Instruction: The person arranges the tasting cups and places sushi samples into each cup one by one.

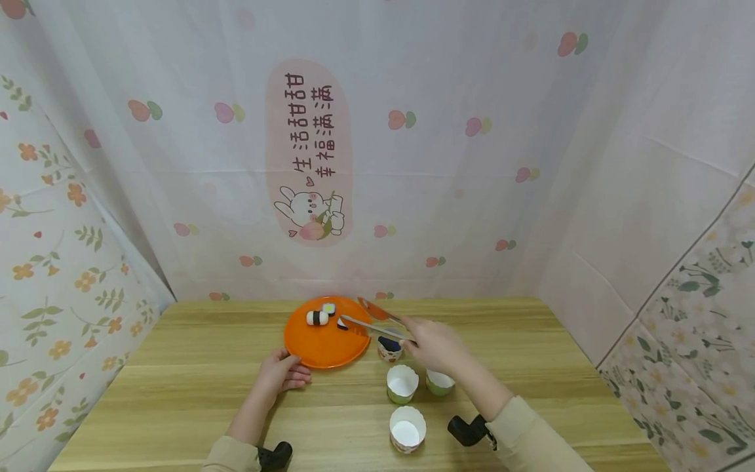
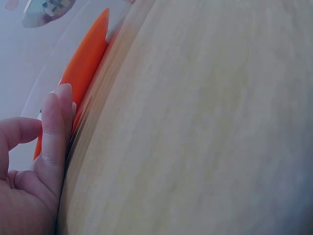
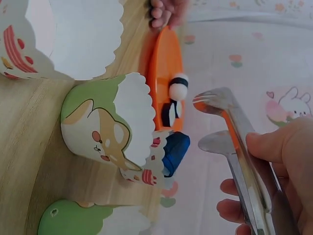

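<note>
My left hand (image 1: 282, 376) pinches the near left rim of a round orange plate (image 1: 324, 351), thumb on top. On that plate lie a white toy sushi with a black band (image 1: 317, 318), a sushi roll with a yellow centre (image 1: 328, 308) and a small black-and-white piece (image 1: 342, 324). Metal tongs (image 3: 244, 161) are gripped in my right hand (image 1: 435, 344), their arms spread with nothing between the tips. In the head view the tips overlap the plate's right part. Beside the plate, a small paper cup (image 1: 389, 356) holds a dark blue piece (image 3: 176, 152).
A green-topped paper cup (image 1: 402, 387), a second green one (image 1: 439, 383) partly under my right hand, and a patterned cup (image 1: 407, 432) nearer me stand on the wooden table (image 1: 194, 393). Printed curtains (image 1: 472, 216) rise behind the table and at both sides.
</note>
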`<state>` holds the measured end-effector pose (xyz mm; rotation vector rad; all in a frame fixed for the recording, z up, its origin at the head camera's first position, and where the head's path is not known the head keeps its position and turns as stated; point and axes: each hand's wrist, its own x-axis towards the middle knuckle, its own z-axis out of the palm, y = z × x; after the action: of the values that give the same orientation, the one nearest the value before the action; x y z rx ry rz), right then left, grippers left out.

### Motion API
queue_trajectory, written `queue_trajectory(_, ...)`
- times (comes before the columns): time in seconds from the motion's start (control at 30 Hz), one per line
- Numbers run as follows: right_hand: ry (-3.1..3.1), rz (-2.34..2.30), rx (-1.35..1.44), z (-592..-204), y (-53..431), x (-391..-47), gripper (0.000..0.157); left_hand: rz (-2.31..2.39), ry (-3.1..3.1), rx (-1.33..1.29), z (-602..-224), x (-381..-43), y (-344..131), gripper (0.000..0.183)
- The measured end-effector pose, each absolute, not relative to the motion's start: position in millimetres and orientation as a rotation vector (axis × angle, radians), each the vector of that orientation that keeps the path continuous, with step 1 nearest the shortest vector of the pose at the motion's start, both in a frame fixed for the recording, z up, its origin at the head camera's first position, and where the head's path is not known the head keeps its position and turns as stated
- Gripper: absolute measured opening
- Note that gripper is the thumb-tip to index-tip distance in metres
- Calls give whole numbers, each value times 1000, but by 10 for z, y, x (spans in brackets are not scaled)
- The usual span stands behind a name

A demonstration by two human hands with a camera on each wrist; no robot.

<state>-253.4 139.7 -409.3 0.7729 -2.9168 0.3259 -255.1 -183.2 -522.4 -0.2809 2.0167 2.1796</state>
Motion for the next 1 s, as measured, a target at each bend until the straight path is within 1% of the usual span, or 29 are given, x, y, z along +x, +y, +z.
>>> queue_trajectory(0.37,-2944,309,842,-4153,1238,-2655,46,2171,2021,-289,-5207,-2564,-1830,26)
queue_trajectory(0.63,-3016,345,773,-4143,1102,-2706,41,2172,2023,-294,-5208,-2565,-1826,25)
queue_trajectory(0.87,-3040,314,765,-4171,1035,-2759,43,2182,2015,-297,-5220,-2563,-1825,24)
queue_trajectory(1.0,-3033,312,762,-4199,1005,-2775,40,2181,2016,-294,-5225,-2564,-1828,24)
